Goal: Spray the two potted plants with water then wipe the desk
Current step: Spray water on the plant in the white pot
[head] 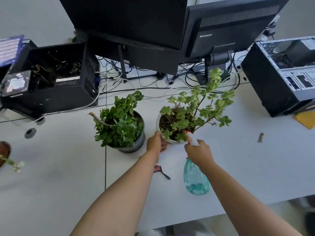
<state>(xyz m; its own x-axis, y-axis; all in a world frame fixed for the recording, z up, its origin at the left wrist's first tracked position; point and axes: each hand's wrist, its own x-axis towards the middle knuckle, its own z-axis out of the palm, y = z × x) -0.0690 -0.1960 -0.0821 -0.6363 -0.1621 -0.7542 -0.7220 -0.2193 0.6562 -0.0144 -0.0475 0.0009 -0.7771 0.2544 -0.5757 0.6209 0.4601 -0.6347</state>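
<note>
Two potted plants stand mid-desk. The left plant [119, 121] is dense and dark green in a grey pot [136, 145]. The right plant [196, 109] is paler and leggy, in a white pot [158, 121]. My left hand [155, 142] grips the near rim of the white pot. My right hand [199, 153] holds a teal spray bottle [196, 179] by its white head, and the orange nozzle [188, 133] points into the right plant's lower leaves. The white desk [59, 176] lies under everything.
Two monitors [226, 26] and tangled cables [153, 82] sit behind the plants. An open computer case [49, 79] is at left, another [281, 74] at right. A yellow cloth [305, 119] lies far right, a black-pink strap [162, 171] near my left arm, a third pot [4, 150] at left edge.
</note>
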